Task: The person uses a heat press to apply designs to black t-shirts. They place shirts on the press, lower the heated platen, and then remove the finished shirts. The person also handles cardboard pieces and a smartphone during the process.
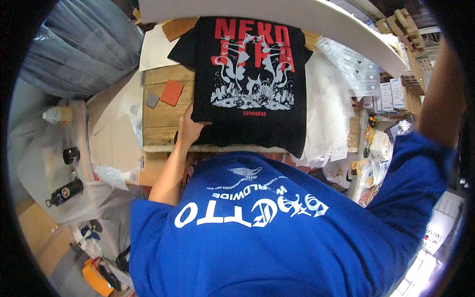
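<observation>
A black T-shirt (247, 126) with a red and grey print lies spread over a wooden work table (163, 119), its lower hem hanging at the near edge. My left hand (189, 127) grips the shirt's left edge near the hem, thumb on top and the other fingers partly hidden beneath the cloth. Off to the right, my right arm (443, 94) is raised in its blue sleeve, and the hand is beyond the picture.
A red square (172, 92) and a smaller grey square (152, 100) lie left of the shirt. A white panel (277, 20) crosses above the far end. Clear plastic bags (329, 119) cover the table's right side. Boxes (396, 94) stand at right; a black bottle (65, 193) lies at left.
</observation>
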The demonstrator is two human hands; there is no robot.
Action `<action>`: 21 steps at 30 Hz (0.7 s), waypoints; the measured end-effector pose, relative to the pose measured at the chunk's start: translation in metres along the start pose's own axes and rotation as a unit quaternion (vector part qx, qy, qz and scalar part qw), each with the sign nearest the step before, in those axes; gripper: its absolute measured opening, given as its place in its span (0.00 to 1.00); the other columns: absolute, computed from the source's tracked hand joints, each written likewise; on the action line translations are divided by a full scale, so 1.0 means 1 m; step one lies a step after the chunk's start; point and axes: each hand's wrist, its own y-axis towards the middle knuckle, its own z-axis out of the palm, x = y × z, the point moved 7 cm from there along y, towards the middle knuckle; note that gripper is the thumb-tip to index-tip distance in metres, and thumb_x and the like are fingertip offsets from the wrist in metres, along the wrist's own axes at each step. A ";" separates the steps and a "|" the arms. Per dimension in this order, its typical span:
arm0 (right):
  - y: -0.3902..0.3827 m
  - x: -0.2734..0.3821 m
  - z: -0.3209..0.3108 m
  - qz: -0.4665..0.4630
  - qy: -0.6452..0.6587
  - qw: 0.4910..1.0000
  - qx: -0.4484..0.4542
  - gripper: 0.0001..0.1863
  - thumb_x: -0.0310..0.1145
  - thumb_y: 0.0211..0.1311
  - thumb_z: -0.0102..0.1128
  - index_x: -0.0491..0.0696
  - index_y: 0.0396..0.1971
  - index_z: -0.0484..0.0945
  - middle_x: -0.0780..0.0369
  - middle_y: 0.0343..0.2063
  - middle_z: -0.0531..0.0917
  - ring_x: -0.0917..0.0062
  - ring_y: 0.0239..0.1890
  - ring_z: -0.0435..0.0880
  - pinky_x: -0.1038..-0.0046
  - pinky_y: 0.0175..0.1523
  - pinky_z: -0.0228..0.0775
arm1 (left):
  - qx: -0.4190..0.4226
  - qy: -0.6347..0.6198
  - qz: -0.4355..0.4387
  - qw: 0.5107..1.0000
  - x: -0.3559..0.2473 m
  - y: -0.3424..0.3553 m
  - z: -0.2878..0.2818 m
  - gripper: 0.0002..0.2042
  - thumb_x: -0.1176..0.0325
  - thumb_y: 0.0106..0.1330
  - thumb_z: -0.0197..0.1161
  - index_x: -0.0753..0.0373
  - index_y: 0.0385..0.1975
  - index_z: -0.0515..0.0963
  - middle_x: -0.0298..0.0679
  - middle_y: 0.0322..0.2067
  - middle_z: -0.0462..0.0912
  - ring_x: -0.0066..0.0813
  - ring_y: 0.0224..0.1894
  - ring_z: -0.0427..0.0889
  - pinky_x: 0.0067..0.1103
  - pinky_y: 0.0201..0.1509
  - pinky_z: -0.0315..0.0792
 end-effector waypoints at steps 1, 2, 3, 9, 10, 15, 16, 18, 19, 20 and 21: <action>0.018 0.004 0.004 0.010 -0.029 0.999 0.014 0.23 0.43 0.57 0.71 0.37 0.41 0.81 0.54 0.32 0.85 0.67 0.32 0.86 0.67 0.39 0.77 | 0.003 -0.009 -0.006 1.000 0.002 0.001 0.000 0.41 0.78 0.45 0.80 0.69 0.64 0.69 0.48 0.53 0.84 0.33 0.54 0.83 0.28 0.58 0.76; 0.034 0.005 0.006 0.023 -0.050 0.998 0.022 0.23 0.43 0.57 0.71 0.38 0.41 0.81 0.54 0.31 0.85 0.67 0.32 0.86 0.67 0.39 0.77 | 0.010 -0.018 -0.016 1.000 0.004 0.001 0.002 0.41 0.78 0.45 0.80 0.69 0.64 0.70 0.49 0.53 0.84 0.33 0.53 0.83 0.28 0.58 0.76; 0.051 0.002 0.011 0.041 -0.072 0.996 0.022 0.22 0.43 0.57 0.71 0.38 0.40 0.81 0.54 0.31 0.85 0.67 0.31 0.86 0.67 0.38 0.77 | 0.013 -0.055 -0.001 0.998 0.003 0.003 0.002 0.42 0.79 0.44 0.80 0.71 0.65 0.68 0.51 0.53 0.83 0.34 0.53 0.83 0.28 0.59 0.76; 0.093 -0.010 -0.005 0.107 -0.153 0.981 -0.052 0.20 0.43 0.56 0.72 0.40 0.37 0.81 0.54 0.28 0.83 0.65 0.28 0.84 0.66 0.35 0.74 | -0.011 -0.016 0.031 0.999 0.004 0.002 -0.004 0.41 0.82 0.45 0.79 0.73 0.63 0.69 0.53 0.55 0.81 0.35 0.56 0.81 0.29 0.60 0.76; 0.097 -0.008 -0.011 0.112 -0.164 0.978 -0.070 0.20 0.43 0.56 0.73 0.40 0.36 0.81 0.54 0.27 0.83 0.65 0.28 0.84 0.66 0.34 0.74 | -0.006 -0.036 0.040 0.999 0.006 0.002 -0.004 0.40 0.81 0.45 0.79 0.74 0.62 0.69 0.53 0.55 0.81 0.35 0.56 0.80 0.29 0.61 0.76; 0.089 0.043 -0.033 0.127 -0.184 0.965 -0.137 0.18 0.42 0.56 0.73 0.42 0.33 0.82 0.54 0.24 0.81 0.64 0.26 0.83 0.65 0.31 0.72 | 0.070 -0.318 -0.121 0.938 0.043 0.010 0.012 0.35 0.79 0.46 0.79 0.71 0.58 0.74 0.51 0.53 0.82 0.34 0.54 0.82 0.29 0.60 0.75; 0.081 0.049 -0.030 0.170 -0.179 0.961 -0.125 0.18 0.42 0.56 0.74 0.42 0.32 0.82 0.54 0.24 0.81 0.64 0.25 0.83 0.65 0.30 0.72 | 0.049 -0.135 -0.071 0.987 0.042 0.013 0.005 0.31 0.76 0.48 0.79 0.68 0.56 0.76 0.47 0.50 0.85 0.32 0.52 0.83 0.27 0.57 0.75; 0.067 0.057 0.028 0.223 -0.052 0.966 0.122 0.17 0.42 0.56 0.74 0.43 0.31 0.82 0.54 0.23 0.80 0.64 0.24 0.82 0.65 0.29 0.71 | 0.049 -0.207 -0.092 0.973 0.051 0.017 0.006 0.29 0.72 0.51 0.77 0.67 0.56 0.76 0.47 0.49 0.85 0.31 0.52 0.83 0.26 0.56 0.75; 0.058 0.061 0.073 0.227 0.052 0.937 0.260 0.19 0.45 0.52 0.74 0.43 0.25 0.82 0.52 0.21 0.81 0.61 0.25 0.83 0.63 0.30 0.72 | 0.045 -0.140 -0.064 0.987 0.051 0.019 0.003 0.29 0.69 0.53 0.76 0.67 0.56 0.76 0.47 0.48 0.86 0.31 0.52 0.83 0.26 0.57 0.74; 0.043 0.066 0.114 0.257 0.135 0.879 0.379 0.22 0.49 0.49 0.75 0.43 0.20 0.82 0.51 0.18 0.82 0.59 0.25 0.84 0.62 0.32 0.72 | 0.049 -0.156 -0.062 0.985 0.052 0.020 0.002 0.28 0.69 0.54 0.76 0.67 0.56 0.77 0.47 0.49 0.85 0.31 0.52 0.83 0.26 0.57 0.74; 0.042 0.073 0.146 0.236 0.226 0.845 0.423 0.23 0.50 0.49 0.75 0.42 0.23 0.83 0.49 0.20 0.83 0.56 0.26 0.84 0.60 0.34 0.75 | 0.047 -0.162 -0.059 0.984 0.053 0.021 0.000 0.28 0.68 0.55 0.75 0.67 0.56 0.77 0.47 0.49 0.85 0.32 0.53 0.83 0.26 0.58 0.73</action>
